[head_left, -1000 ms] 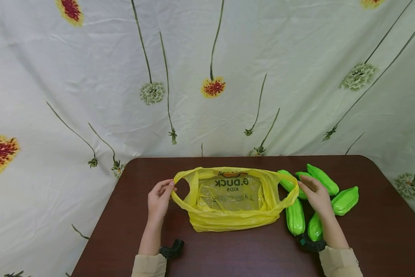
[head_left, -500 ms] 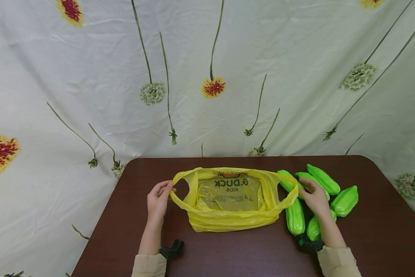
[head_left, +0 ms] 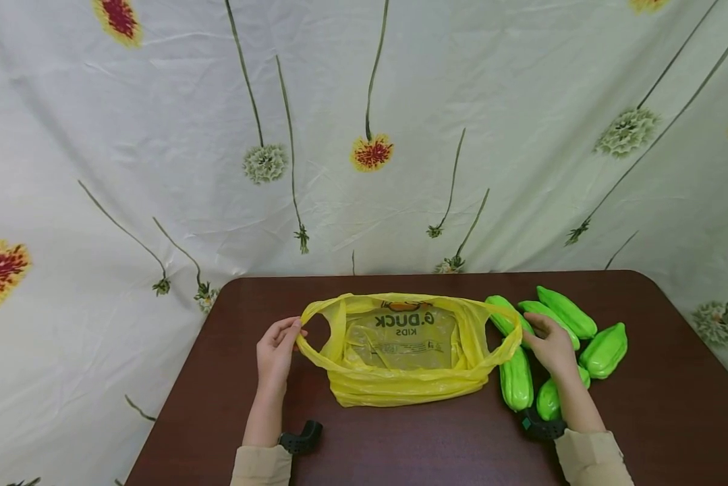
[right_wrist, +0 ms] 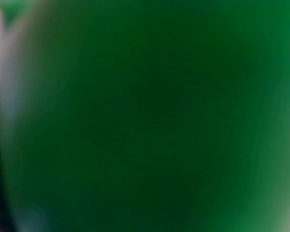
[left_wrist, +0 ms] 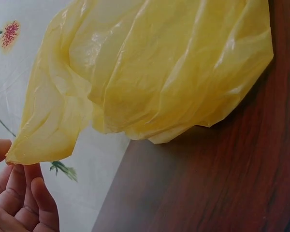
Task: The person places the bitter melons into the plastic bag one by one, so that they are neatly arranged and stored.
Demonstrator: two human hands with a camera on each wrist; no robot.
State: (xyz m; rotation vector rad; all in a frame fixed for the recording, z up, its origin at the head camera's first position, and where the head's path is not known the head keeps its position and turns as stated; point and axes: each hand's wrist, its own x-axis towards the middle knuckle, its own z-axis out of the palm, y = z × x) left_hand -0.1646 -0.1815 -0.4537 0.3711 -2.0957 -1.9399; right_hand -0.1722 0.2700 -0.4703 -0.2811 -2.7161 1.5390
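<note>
The left hand [head_left: 275, 352] and right hand [head_left: 553, 347] pinched opposite handles [head_left: 312, 357] of the yellow bag [head_left: 409, 391], apparently to hold its mouth spread, while it stood at the middle of the table [head_left: 412, 449] beside clustered green vegetables [head_left: 517, 381].

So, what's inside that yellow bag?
In the yellow bag I see just its inner walls, with mirrored lettering on the far one. The near wall covers the bottom, so anything there is hidden.
</note>
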